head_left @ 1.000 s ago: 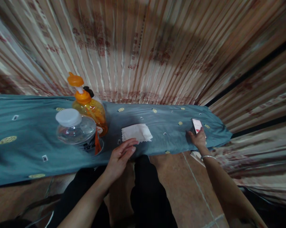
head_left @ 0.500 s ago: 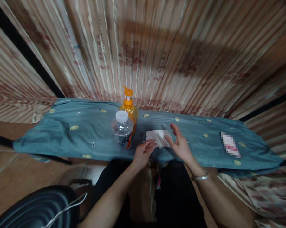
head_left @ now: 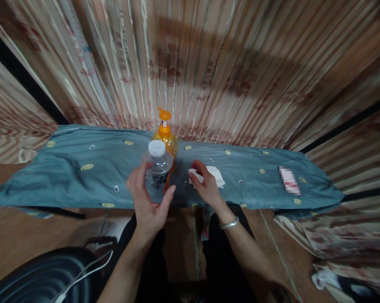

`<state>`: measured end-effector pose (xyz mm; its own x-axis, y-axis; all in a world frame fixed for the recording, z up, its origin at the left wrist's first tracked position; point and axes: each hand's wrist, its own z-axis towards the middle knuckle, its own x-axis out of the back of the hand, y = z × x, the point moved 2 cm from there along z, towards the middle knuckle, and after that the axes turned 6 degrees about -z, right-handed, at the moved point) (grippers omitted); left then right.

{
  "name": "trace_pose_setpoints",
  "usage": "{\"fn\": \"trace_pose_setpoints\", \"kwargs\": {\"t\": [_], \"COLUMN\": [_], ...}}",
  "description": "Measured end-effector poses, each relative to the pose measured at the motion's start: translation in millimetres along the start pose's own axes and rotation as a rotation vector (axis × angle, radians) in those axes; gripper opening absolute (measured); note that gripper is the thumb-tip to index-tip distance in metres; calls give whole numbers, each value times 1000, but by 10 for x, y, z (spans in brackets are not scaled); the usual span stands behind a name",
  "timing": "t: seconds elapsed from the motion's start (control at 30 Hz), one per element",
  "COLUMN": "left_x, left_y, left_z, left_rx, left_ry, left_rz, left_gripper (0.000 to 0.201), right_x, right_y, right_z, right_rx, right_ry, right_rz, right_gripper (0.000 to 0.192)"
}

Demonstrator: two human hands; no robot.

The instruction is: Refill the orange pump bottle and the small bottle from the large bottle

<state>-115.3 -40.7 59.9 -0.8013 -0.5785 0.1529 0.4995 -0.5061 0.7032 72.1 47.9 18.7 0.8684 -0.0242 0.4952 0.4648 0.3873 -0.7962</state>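
A clear plastic bottle with a white cap stands upright on the cloth-covered surface. My left hand is in front of it, thumb and fingers spread to either side; whether they touch it I cannot tell. Just behind the bottle, partly hidden by it, is an orange pump bottle. A white paper or cloth piece lies flat to the right of the bottles. Over its left part hovers my right hand, a bracelet on the wrist, with its fingers apart and nothing in them.
The narrow surface wears a blue-green cloth with yellow motifs. A blurred-out white and red packet lies at its right end. Striped curtains hang behind. At lower left sit a black ridged stool and a white cable.
My left hand has left the white piece and moved left to the clear bottle, opening its fingers. My right hand has shifted left over the piece. The view has shifted slightly.
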Motion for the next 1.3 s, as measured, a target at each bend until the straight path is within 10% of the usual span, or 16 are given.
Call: {"fn": "trace_pose_setpoints", "kwargs": {"t": [0.27,0.9,1.3], "left_x": [-270,-336,-364], "left_y": [-619,-559,-714], "left_z": [185,310,140], "left_rx": [423,483,418], "left_ry": [-41,4,-62], "left_rz": [-180,-88,-71], "left_gripper": [121,91,112], "right_x": [-148,-79,-71], "right_y": [474,416,481], "right_z": [-162,-132,-138], "right_rx": [-105,-52,-54], "right_ry": [21,14,51], "right_rz": [-74,-157,-166], "right_gripper": [48,50,47]}}
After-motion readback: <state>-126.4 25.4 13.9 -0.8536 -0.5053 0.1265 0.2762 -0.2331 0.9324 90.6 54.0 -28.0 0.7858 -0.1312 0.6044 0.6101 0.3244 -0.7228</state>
